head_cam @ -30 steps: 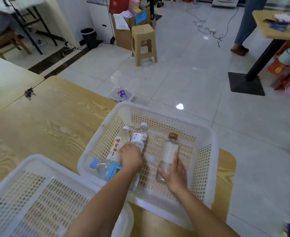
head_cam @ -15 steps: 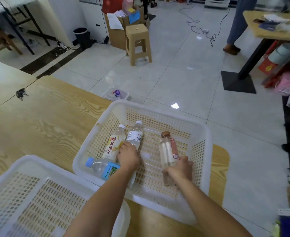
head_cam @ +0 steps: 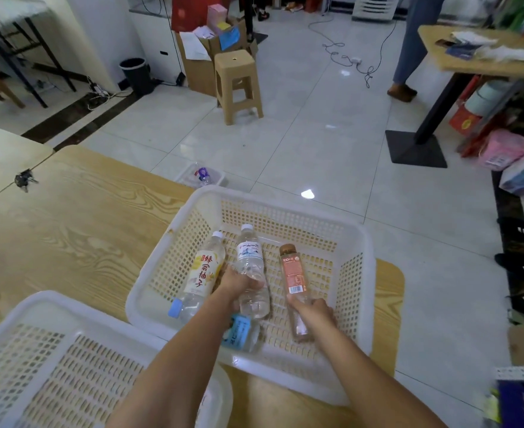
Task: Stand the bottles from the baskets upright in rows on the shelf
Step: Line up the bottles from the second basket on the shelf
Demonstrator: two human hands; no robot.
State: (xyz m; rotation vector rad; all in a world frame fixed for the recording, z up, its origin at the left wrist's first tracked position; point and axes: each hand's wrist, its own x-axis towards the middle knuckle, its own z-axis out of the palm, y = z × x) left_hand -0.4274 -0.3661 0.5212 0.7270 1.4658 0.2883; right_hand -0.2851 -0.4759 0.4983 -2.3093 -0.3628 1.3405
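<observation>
Since both lie flat in the basket [head_cam: 351, 288], left hand [head_cam: 239, 284] grips the water bottle [head_cam: 250, 257]; right hand [head_cam: 314, 310] the pink-label bottle [head_cam: 293, 273] — round the body, to lift.

Bright indoor light, floor [head_cam: 316, 125] glare, fisheye edges, slight blur.

A tan plastic stool [head_cam: 239, 84] stands on the white tiled floor [head_cam: 316, 143] beside a brown cardboard box [head_cam: 199, 72], near a black round bin [head_cam: 135, 75].
</observation>
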